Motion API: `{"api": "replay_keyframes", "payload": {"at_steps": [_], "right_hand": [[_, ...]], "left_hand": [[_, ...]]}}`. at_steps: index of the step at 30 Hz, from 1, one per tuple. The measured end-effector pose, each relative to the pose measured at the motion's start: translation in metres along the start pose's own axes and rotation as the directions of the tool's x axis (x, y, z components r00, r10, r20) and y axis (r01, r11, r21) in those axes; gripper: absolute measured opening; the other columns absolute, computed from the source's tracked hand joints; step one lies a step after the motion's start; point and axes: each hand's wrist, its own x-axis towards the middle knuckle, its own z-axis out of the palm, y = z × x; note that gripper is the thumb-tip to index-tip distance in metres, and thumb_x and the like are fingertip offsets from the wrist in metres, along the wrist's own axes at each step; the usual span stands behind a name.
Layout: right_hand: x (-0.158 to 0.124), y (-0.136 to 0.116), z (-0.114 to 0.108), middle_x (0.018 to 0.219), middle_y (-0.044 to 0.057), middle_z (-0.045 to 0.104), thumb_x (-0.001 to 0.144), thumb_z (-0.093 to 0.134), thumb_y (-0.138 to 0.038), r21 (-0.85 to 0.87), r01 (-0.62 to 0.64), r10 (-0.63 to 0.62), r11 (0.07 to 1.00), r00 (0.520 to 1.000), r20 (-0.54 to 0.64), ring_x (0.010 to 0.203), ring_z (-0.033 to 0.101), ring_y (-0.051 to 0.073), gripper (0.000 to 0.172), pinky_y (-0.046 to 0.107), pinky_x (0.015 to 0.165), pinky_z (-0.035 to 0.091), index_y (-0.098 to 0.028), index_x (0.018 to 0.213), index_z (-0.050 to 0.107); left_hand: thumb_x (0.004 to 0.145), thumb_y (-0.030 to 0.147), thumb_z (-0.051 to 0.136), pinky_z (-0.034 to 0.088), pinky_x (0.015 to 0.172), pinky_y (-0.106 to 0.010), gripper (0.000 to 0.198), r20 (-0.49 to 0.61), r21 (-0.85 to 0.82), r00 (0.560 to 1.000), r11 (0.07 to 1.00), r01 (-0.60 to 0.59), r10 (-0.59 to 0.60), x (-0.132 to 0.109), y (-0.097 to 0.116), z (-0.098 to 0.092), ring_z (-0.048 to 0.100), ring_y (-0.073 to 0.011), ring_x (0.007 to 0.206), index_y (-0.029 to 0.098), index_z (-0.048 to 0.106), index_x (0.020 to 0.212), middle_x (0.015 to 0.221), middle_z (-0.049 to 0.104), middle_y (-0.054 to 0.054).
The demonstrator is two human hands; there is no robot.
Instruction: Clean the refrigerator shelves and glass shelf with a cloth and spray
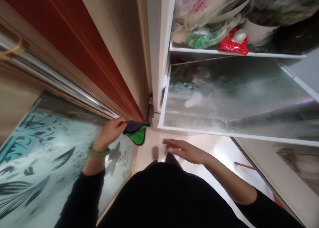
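Note:
My left hand (109,131), with a green bangle (98,151) on the wrist, pinches one corner of a cleaning cloth (136,135). The cloth is dark grey on one side and bright green on the other, and it hangs folded. My right hand (185,150) is held out in the air with its fingers stretched, holding nothing. It is just below the front edge of a pulled-out fridge drawer (211,132). Through the drawer's clear, hazy cover a few bagged items show dimly.
Above the drawer, a fridge shelf (199,51) carries plastic bags, a red bag (234,45) with a white egg-like object, and a white bowl (259,30). At left stand a patterned glass door (62,161) and a metal rail (64,78). My shoes (155,152) are on the pale floor.

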Motion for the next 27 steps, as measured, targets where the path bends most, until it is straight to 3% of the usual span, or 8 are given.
{"api": "replay_keyframes", "payload": {"at_steps": [3, 7, 11, 14, 18, 21, 23, 27], "right_hand": [[0.013, -0.01, 0.019, 0.156, 0.009, 0.062, 0.081, 0.087, -0.06, -0.04, 0.076, -0.079, 0.996, 0.994, -0.072, 0.145, 0.057, 0.039, 0.074, 0.064, 0.124, 0.04, -0.034, 0.148, 0.067], [0.024, -0.028, 0.041, 0.16, 0.008, 0.057, 0.069, 0.096, -0.055, -0.063, 0.226, -0.234, 0.972, 0.949, -0.212, 0.153, 0.048, 0.038, 0.095, 0.062, 0.126, 0.039, -0.036, 0.154, 0.059], [0.013, -0.042, 0.047, 0.134, 0.01, 0.074, 0.078, 0.087, -0.059, 0.109, 0.247, -0.235, 0.963, 0.966, -0.111, 0.129, 0.067, 0.036, 0.071, 0.059, 0.114, 0.051, -0.028, 0.139, 0.071], [-0.009, -0.061, 0.025, 0.137, 0.007, 0.073, 0.082, 0.085, -0.059, 0.191, 0.298, -0.248, 0.935, 0.936, -0.249, 0.127, 0.067, 0.034, 0.067, 0.053, 0.111, 0.054, -0.03, 0.14, 0.07], [-0.025, -0.103, -0.037, 0.127, 0.004, 0.075, 0.097, 0.069, -0.051, -0.179, 0.327, -0.371, 0.928, 0.759, -0.535, 0.118, 0.07, 0.029, 0.037, 0.048, 0.106, 0.057, -0.032, 0.128, 0.077], [-0.014, -0.123, -0.08, 0.12, 0.008, 0.076, 0.105, 0.056, -0.046, -0.653, 0.223, -0.627, 0.724, 0.606, -0.489, 0.117, 0.069, 0.03, 0.034, 0.048, 0.106, 0.055, -0.028, 0.122, 0.079], [0.002, -0.122, -0.095, 0.123, 0.011, 0.075, 0.108, 0.049, -0.043, -0.858, 0.113, -0.663, 0.501, 0.688, -0.296, 0.116, 0.069, 0.031, 0.04, 0.048, 0.104, 0.055, -0.026, 0.13, 0.077], [0.039, -0.101, -0.095, 0.15, 0.014, 0.064, 0.104, 0.057, -0.05, -0.996, 0.084, -0.456, 0.018, 0.887, 0.066, 0.138, 0.056, 0.039, 0.044, 0.057, 0.115, 0.045, -0.022, 0.133, 0.077]], "left_hand": [[0.074, 0.044, 0.077, 0.057, 0.067, -0.033, 0.023, 0.218, -0.335, 0.976, 0.938, 0.087, -0.012, -0.004, 0.008, 0.016, 0.067, -0.0225, 0.074, 0.022, 0.071, 0.076, 0.08, 0.071, -0.005], [0.08, 0.045, 0.081, 0.061, 0.074, -0.037, 0.025, 0.273, -0.565, 0.955, 0.822, 0.066, 0.111, -0.027, 0.049, 0.022, 0.071, -0.0247, 0.082, 0.021, 0.071, 0.079, 0.087, 0.074, -0.007], [0.088, 0.05, 0.075, 0.061, 0.083, -0.043, 0.031, 0.37, -0.697, 0.883, 0.715, 0.059, 0.288, -0.035, 0.087, 0.027, 0.074, -0.029, 0.091, 0.021, 0.066, 0.081, 0.096, 0.078, -0.01], [0.093, 0.046, 0.071, 0.061, 0.088, -0.041, 0.025, 0.276, -0.683, 0.905, 0.729, -0.052, 0.323, -0.021, 0.092, 0.046, 0.075, -0.0263, 0.096, 0.021, 0.069, 0.092, 0.099, 0.078, -0.007], [0.098, 0.034, 0.066, 0.051, 0.114, -0.042, 0.023, 0.099, -0.472, 0.898, 0.814, -0.338, 0.429, 0.014, 0.073, 0.089, 0.067, -0.0258, 0.128, 0.021, 0.073, 0.115, 0.138, 0.072, -0.01], [0.094, 0.03, 0.069, 0.046, 0.12, -0.045, 0.04, 0.012, -0.412, 0.94, 0.859, -0.305, 0.34, 0.04, 0.055, 0.123, 0.057, -0.029, 0.144, 0.022, 0.068, 0.133, 0.155, 0.061, -0.012], [0.091, 0.03, 0.073, 0.045, 0.121, -0.046, 0.048, -0.03, -0.482, 0.982, 0.858, -0.177, 0.186, 0.052, 0.048, 0.143, 0.056, -0.0313, 0.145, 0.02, 0.065, 0.137, 0.154, 0.061, -0.015], [0.088, 0.038, 0.077, 0.041, 0.124, -0.045, 0.047, -0.012, -0.678, 0.999, 0.735, 0.023, -0.042, 0.058, 0.041, 0.171, 0.058, -0.0315, 0.143, 0.019, 0.068, 0.129, 0.148, 0.065, -0.015]]}}
